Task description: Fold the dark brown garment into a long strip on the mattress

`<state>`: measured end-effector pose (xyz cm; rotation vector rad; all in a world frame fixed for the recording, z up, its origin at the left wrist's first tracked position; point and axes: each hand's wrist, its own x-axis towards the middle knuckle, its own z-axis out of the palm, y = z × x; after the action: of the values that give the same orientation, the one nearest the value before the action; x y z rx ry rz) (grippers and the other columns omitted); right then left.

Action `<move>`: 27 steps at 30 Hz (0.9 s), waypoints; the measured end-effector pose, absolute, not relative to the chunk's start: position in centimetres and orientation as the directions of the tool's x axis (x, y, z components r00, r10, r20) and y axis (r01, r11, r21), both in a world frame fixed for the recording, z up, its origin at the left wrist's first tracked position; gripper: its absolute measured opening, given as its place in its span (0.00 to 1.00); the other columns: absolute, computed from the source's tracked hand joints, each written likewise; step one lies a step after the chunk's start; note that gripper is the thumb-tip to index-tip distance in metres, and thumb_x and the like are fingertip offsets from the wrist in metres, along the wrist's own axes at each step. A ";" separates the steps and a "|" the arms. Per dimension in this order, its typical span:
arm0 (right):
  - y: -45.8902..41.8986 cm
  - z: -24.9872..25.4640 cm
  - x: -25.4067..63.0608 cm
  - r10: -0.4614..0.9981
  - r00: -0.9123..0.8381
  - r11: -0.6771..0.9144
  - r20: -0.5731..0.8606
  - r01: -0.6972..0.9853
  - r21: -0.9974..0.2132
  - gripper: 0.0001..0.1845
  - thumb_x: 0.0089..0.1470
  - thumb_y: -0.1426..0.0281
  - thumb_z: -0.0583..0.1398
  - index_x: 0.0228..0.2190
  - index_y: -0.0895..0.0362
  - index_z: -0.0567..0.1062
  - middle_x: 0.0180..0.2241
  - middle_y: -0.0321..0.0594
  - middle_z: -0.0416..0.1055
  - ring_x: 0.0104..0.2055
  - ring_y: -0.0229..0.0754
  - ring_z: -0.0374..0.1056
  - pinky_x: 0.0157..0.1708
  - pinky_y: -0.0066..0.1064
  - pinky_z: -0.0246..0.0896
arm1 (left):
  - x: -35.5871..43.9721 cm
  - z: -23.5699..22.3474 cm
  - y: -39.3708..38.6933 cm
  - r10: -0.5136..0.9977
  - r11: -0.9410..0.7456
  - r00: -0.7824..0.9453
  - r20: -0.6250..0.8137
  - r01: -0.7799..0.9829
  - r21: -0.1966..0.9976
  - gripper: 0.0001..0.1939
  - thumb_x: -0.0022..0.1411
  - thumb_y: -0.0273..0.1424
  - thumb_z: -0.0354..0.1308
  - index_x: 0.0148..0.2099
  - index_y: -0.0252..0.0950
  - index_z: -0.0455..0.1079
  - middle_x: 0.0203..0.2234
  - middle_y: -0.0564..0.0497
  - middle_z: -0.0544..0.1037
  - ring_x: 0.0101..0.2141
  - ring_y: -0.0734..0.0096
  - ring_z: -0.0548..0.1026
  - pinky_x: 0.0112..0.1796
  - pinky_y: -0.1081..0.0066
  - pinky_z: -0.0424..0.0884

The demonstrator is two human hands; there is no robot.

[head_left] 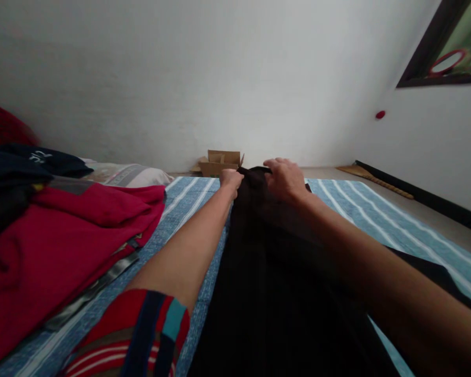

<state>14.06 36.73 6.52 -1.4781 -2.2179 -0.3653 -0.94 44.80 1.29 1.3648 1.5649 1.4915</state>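
Head view: left hand (231, 180) is clenching the far edge of a black garment (255, 262), fingers curled tight, cloth bunching in the grip. Right hand (286, 178) is resting at the same edge, just beside, fingers partly bent and loosely spread; cannot tell whether its grip is pinching any cloth. Between the hands the fabric is gathering into soft creases. From there the garment is running toward the viewer as a long, matt, dark panel, widening near the lower edge; black cloth is also showing beyond the right forearm (361, 256).

Striped sleeve (149, 335), red, navy and teal, is covering the upper left forearm. Underneath, a blue sheet (329, 196) is spreading, its white bands running lengthwise, weave looking flecked.

Leftward, a crimson garment (74, 225) is lying in broad, soft folds over other cloth. Navy garment (43, 159) with white lettering is heaping behind; a pale cloth bundle (133, 175) is sitting alongside.

Beyond the sheet, a cardboard box (222, 165) is standing open near the wall (172, 78), flaps splaying outward; contents are too small to tell. Far right, a red-rimmed oval (447, 62) is showing inside a dark window frame (419, 52).
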 end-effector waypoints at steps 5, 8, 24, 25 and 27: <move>33.4 0.8 11.6 0.780 -0.566 0.603 0.266 0.794 -0.078 0.15 0.57 0.63 0.52 0.44 0.53 0.71 0.46 0.44 0.70 0.49 0.48 0.63 0.46 0.39 0.54 | -2.0 -3.2 45.5 0.872 0.046 -0.480 0.095 0.274 0.961 0.13 0.41 0.18 0.58 0.17 0.36 0.58 0.12 0.57 0.61 0.22 0.72 0.66 0.22 0.74 0.58; 32.8 -1.1 11.4 0.843 -0.506 0.530 0.184 0.839 -0.124 0.16 0.59 0.60 0.51 0.43 0.54 0.70 0.44 0.43 0.70 0.48 0.47 0.64 0.46 0.39 0.54 | -1.9 -3.5 46.1 0.856 0.068 -0.512 0.076 0.256 0.964 0.12 0.40 0.19 0.60 0.17 0.36 0.59 0.13 0.57 0.61 0.24 0.71 0.68 0.23 0.75 0.60; 33.3 0.7 16.4 0.985 -0.102 0.128 0.138 0.972 -0.196 0.24 0.57 0.53 0.51 0.43 0.58 0.72 0.44 0.53 0.71 0.45 0.52 0.67 0.41 0.41 0.59 | -2.2 -3.3 47.4 0.808 0.178 -0.570 -0.152 -0.011 0.984 0.08 0.43 0.20 0.60 0.29 0.31 0.70 0.23 0.48 0.75 0.30 0.64 0.76 0.30 0.69 0.72; 33.7 0.6 17.6 0.995 -0.026 0.045 0.096 0.978 -0.206 0.25 0.56 0.52 0.52 0.42 0.59 0.73 0.44 0.53 0.71 0.45 0.53 0.68 0.40 0.41 0.60 | -2.2 -3.3 47.3 0.810 0.176 -0.565 -0.156 -0.019 0.984 0.07 0.43 0.20 0.60 0.30 0.31 0.70 0.23 0.48 0.75 0.29 0.64 0.76 0.29 0.68 0.72; 34.4 0.3 19.7 0.997 0.065 -0.056 0.031 0.973 -0.225 0.26 0.53 0.50 0.54 0.37 0.59 0.75 0.40 0.53 0.72 0.42 0.52 0.69 0.37 0.39 0.61 | -2.2 -3.1 47.2 0.813 0.170 -0.561 -0.154 -0.025 0.985 0.07 0.43 0.20 0.60 0.29 0.30 0.70 0.23 0.48 0.75 0.28 0.65 0.75 0.28 0.68 0.72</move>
<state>19.72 34.40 0.29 -2.1480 -2.0196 0.1972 -2.21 47.25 -3.11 0.7544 1.7277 1.4753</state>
